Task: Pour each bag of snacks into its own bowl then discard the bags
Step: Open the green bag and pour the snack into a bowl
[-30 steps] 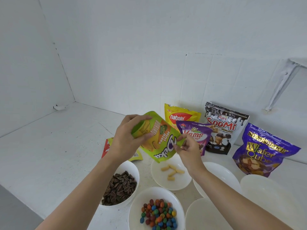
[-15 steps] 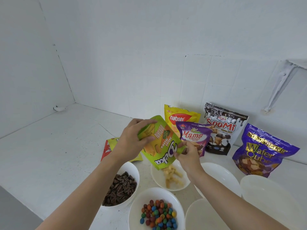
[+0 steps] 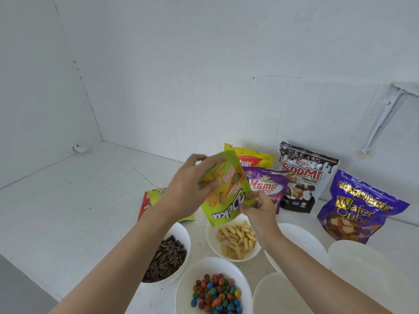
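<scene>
1. The green bag [image 3: 223, 193] hangs upside down just above the middle bowl [image 3: 212, 244]. The left hand [image 3: 189, 192] grips its top and the right hand [image 3: 259, 208] pinches its lower edge.
2. The sticks [image 3: 237, 239] in that bowl have grown from a few to a heap.
3. The bag seems nearly empty, so discarding it looks next.

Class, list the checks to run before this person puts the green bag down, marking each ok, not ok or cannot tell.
1. Inverted green bag, mouth above the stick bowl: ok.
2. Both left hand and right hand grip the bag: ok.
3. Bag fully emptied: cannot tell.
4. All sticks inside bowl, none on counter: ok.
5. An empty bowl free for next bag: ok.
</scene>
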### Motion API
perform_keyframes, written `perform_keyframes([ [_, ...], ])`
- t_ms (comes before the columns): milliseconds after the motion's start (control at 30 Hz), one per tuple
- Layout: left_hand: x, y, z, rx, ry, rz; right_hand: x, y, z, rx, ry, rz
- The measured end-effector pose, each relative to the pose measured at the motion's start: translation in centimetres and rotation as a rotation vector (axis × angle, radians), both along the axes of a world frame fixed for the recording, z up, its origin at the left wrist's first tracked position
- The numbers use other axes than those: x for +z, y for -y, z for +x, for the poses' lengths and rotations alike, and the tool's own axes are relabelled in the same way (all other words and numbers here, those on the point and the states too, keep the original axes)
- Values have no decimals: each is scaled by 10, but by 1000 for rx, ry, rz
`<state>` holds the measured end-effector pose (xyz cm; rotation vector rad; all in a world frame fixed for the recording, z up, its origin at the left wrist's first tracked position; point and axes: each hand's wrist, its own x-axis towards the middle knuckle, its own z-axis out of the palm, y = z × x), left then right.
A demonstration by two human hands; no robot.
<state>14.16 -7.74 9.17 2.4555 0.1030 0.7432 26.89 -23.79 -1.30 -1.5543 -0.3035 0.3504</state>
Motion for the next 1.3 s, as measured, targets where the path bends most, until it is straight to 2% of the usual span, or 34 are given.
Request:
perform_keyframes([
  [67, -10, 1, 4, -42, -116, -7, -8, 3, -2, 48, -116, -91],
  [100, -13, 1, 5, -57, -113, -20, -9, 4, -3, 57, -139, -102],
  [267, 6, 6, 3, -9, 232, 6, 19, 8, 0, 47, -24, 159],
  [333, 15, 8, 0, -3, 303, 40, 27, 7, 1, 47, 0, 228],
  [400, 15, 7, -1, -12, 237, 54, 24, 5, 3, 52, -46, 188],
  [500, 1, 2, 3, -48, -42, 13, 7, 7, 4, 135, -203, -30],
  [567, -10, 1, 5, -48, -85, -29, 2, 8, 2, 172, -287, -84],
  [633, -11, 4, 5, -12, 36, -60, 5, 8, 2, 136, -273, -12],
  [733, 2, 9, 3, 16, 261, -43, 21, 8, 4, 84, -220, 210],
  [800, 9, 9, 1, 21, 310, 25, 27, 7, 5, 83, -205, 265],
  [867, 7, 8, 2, 1, 221, 73, 23, 6, 4, 88, -209, 144],
  [967, -7, 4, 4, -65, -67, 49, 8, 7, 2, 157, -301, -100],
  [1033, -13, 4, 3, -88, -77, 20, 4, 9, 2, 155, -325, -133],
  [1167, -5, 5, 3, -30, 124, 16, 23, 12, 0, 101, -180, -30],
  [1300, 0, -5, 0, 2, 138, 37, 46, 13, -2, 62, 332, -176],
])
